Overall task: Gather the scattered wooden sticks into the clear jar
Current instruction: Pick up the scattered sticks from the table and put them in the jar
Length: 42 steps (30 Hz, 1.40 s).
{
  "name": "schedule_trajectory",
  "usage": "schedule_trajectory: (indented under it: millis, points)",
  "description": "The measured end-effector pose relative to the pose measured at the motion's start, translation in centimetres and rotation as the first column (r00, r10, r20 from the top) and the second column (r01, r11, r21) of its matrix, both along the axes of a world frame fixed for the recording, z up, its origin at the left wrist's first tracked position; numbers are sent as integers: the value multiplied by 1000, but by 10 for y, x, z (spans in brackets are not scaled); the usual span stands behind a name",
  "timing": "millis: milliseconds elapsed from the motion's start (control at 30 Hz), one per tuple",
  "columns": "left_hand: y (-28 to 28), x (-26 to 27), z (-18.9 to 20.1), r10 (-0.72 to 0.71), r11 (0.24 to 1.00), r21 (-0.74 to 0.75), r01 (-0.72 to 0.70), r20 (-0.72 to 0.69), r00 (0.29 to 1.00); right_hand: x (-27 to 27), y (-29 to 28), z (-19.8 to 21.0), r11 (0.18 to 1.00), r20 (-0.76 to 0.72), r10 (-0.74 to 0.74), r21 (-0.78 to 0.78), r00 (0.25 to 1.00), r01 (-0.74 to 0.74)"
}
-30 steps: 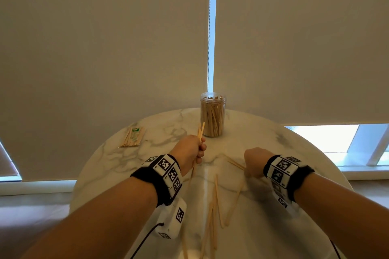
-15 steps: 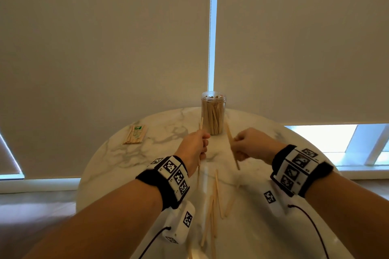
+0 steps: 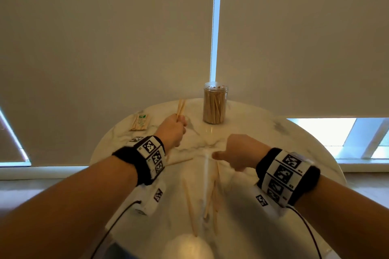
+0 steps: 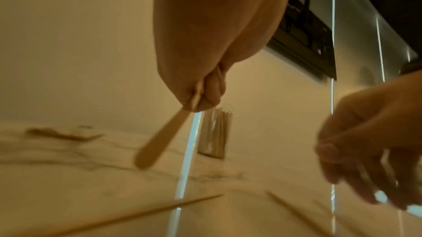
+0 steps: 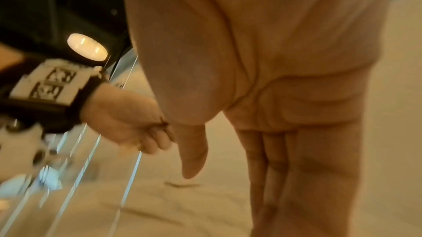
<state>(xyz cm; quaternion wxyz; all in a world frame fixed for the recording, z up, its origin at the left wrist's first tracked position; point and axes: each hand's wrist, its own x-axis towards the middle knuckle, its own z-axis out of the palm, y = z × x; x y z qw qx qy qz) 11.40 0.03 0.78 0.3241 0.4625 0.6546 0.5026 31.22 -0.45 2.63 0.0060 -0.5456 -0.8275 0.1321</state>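
Note:
The clear jar [image 3: 215, 103], packed with wooden sticks, stands at the table's far edge. My left hand [image 3: 175, 127] hovers to the left of the jar and grips a small bunch of sticks [image 3: 181, 107] that pokes up from the fist; in the left wrist view the bunch's lower end [image 4: 160, 141] hangs below the hand. My right hand [image 3: 235, 153] is low over the table's middle, empty, its fingers [image 5: 297, 168] straight and pointing down. Several loose sticks [image 3: 210, 195] lie on the marble just in front of it.
A wrapped packet of sticks [image 3: 141, 122] lies at the far left of the round marble table [image 3: 294, 143]. One stick [image 3: 179, 162] lies under my left wrist. Roller blinds hang close behind the table. Wrist-camera cables trail off the near edge.
Half a second ago my right hand held a stick up beside the left hand; it is now empty and lower, over the loose sticks. My left hand has shifted left with its bunch.

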Motion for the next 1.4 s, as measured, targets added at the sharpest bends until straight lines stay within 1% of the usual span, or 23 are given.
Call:
schedule_trajectory:
  millis: [33,67,100,133,200,233,267,300,367,467,600,767,833,867,900,933,967,1000,1033,1067,1133,1233,1400]
  points:
    - [-3,-13,-1,-7,999,-42,-1,-185,983,5,-2,-5,1000,119,-2,22,993,0]
    - [-8,-24,-2,-41,996,-93,7,-370,928,9,-2,-9,1000,206,-8,24,978,3]
    - [-12,-33,-4,-104,986,-164,19,-530,841,12,-2,-13,1000,270,-19,11,963,16]
    - [-16,-41,-6,-186,967,-254,20,-651,736,14,-2,-16,999,306,-32,-8,952,37]
    - [-23,-49,-13,-340,905,-424,-33,-768,543,11,-2,-21,996,284,-51,-58,957,70]
    - [-25,-51,-18,-392,876,-478,-68,-786,478,7,-3,-21,993,247,-53,-88,968,77]
    - [-25,-52,-23,-424,855,-510,-95,-793,436,2,-7,-21,991,212,-45,-115,976,71]
    - [-25,-53,-28,-444,841,-530,-112,-792,418,-4,-11,-20,989,190,-27,-139,981,54]
    - [-23,-52,-35,-452,825,-552,-122,-773,444,-18,-22,-19,988,181,40,-152,983,-13]
    - [-23,-47,-36,-431,833,-543,-106,-758,490,-40,-33,-27,982,213,158,-139,964,-130]
    - [-25,-39,-36,-426,850,-521,-72,-762,488,-64,-38,-38,970,314,243,-102,918,-222]
    - [-30,-34,-33,-427,841,-532,-98,-763,485,-64,-38,-24,964,257,253,-144,933,-222]
    - [-31,-36,-31,-410,845,-528,-87,-743,530,-58,-35,-20,969,242,224,-159,944,-189]
    - [-32,-37,-30,-399,847,-527,-73,-720,568,-55,-34,-20,970,238,212,-169,948,-175]
    - [-31,-39,-29,-378,849,-525,-50,-672,636,-53,-33,-20,970,236,204,-178,950,-164]
    - [-31,-41,-29,-337,857,-514,-19,-589,735,-50,-31,-21,970,235,195,-188,952,-152]
    - [-30,-43,-28,-276,867,-498,5,-471,838,-49,-30,-21,970,229,186,-197,956,-141]
    - [-29,-43,-28,-207,879,-476,20,-344,916,-47,-29,-21,970,216,176,-207,960,-131]
    - [-27,-43,-27,-141,895,-445,26,-228,963,-47,-28,-21,969,210,169,-214,963,-124]
    - [-24,-42,-27,-86,914,-404,28,-126,988,-46,-27,-21,968,212,167,-219,963,-119]
    - [-20,-39,-25,-7,949,-316,21,45,999,-45,-25,-20,967,227,168,-225,959,-116]
    - [-16,-32,-21,45,976,-216,7,236,971,-42,-19,-20,973,253,156,-205,955,-105]
    - [-7,-19,-20,66,989,-146,-6,415,908,-33,-13,-23,990,313,136,-86,940,-114]
